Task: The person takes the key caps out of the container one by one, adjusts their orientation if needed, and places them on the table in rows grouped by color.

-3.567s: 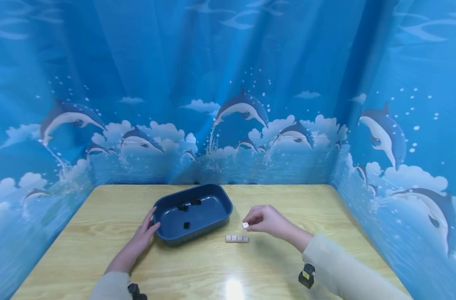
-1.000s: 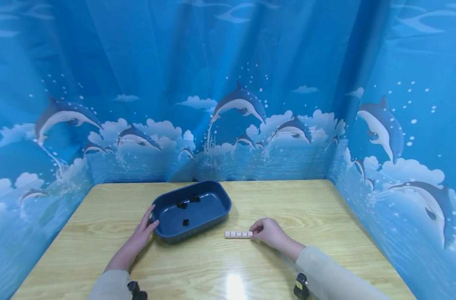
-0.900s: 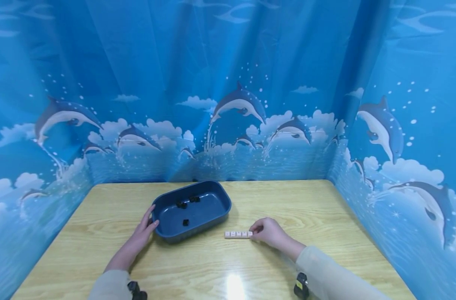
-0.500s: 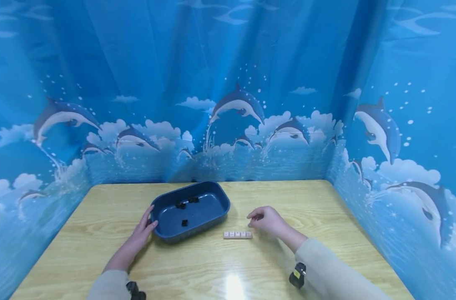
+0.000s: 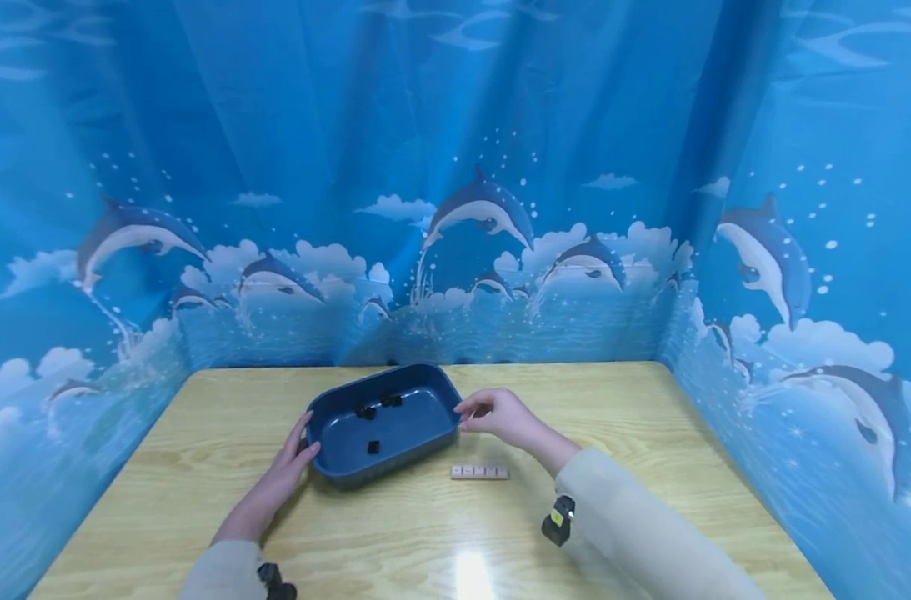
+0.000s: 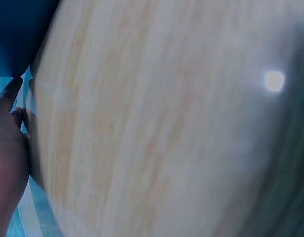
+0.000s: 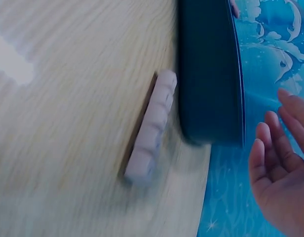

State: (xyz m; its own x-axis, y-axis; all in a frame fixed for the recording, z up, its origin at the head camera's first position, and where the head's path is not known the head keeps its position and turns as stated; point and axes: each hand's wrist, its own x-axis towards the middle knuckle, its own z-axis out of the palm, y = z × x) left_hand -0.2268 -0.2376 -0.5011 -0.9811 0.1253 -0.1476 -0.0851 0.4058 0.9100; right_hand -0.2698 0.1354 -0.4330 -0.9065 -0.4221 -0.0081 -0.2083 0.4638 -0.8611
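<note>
In the head view my left hand (image 5: 286, 462) rests against the left end of a blue tub (image 5: 342, 481), its fingers fairly straight along the rim. The left wrist view shows a finger touching the tub's wall (image 6: 18, 39). My right hand (image 5: 503, 417) is at the tub's right rim, fingers loosely bent and holding nothing; whether it touches the rim I cannot tell. Inside the tub lie several small black square pieces (image 5: 373, 447). A straight row of small pale cubes (image 7: 152, 128) with faint marks on top stands on the table, below the right hand in the head view.
The wood-grain table (image 5: 380, 542) carries all of this. A blue curtain (image 5: 335, 167) printed with dolphins encloses its back and sides. Light glares off the tabletop near the front. Black devices are strapped at both wrists, the right one (image 5: 558, 521) plainly visible.
My right hand brought a pale cube down to the row's right end and let go of it. It has since risen leftward to the tub's right rim. The left hand has stayed put.
</note>
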